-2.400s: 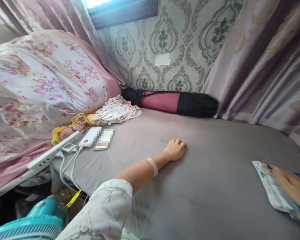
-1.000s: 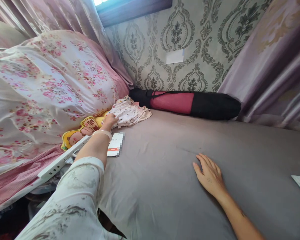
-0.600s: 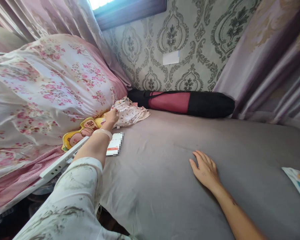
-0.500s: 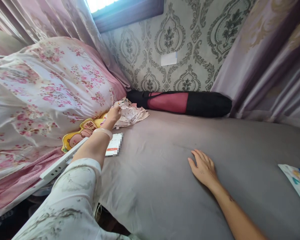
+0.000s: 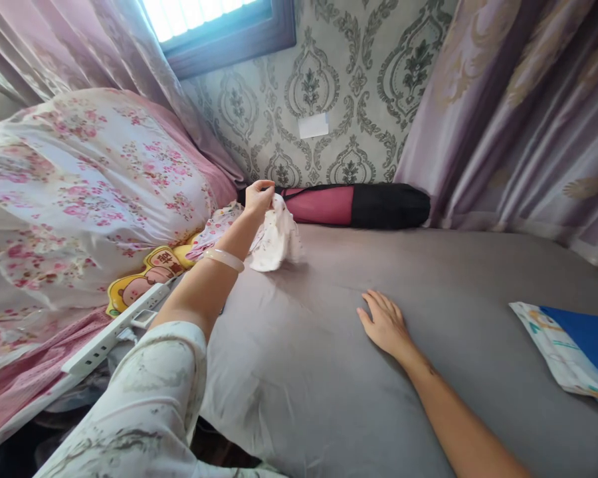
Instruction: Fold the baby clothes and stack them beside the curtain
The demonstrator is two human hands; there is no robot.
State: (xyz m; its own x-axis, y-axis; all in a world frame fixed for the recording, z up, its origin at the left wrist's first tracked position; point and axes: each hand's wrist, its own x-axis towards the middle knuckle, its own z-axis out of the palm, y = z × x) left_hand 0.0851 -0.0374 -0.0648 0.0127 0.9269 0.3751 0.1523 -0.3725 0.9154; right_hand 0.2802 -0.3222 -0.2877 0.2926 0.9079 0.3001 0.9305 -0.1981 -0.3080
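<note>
My left hand pinches a small white printed cloth garment, which hangs from the fingers just above the bed. What kind of garment it is, I cannot make out. Behind the left forearm, another patterned cloth lies by a yellow cartoon cushion. My right hand rests palm down on the grey sheet, its fingers stretched out and nothing in them.
A black and red long bag lies along the wall. At the right are folded cloths, one blue. A white power strip with a plug runs along the left edge, beside a floral cover.
My left hand has lifted the white garment off the pile and moved it right. My right hand stays flat on the sheet. The view has turned slightly to the right.
</note>
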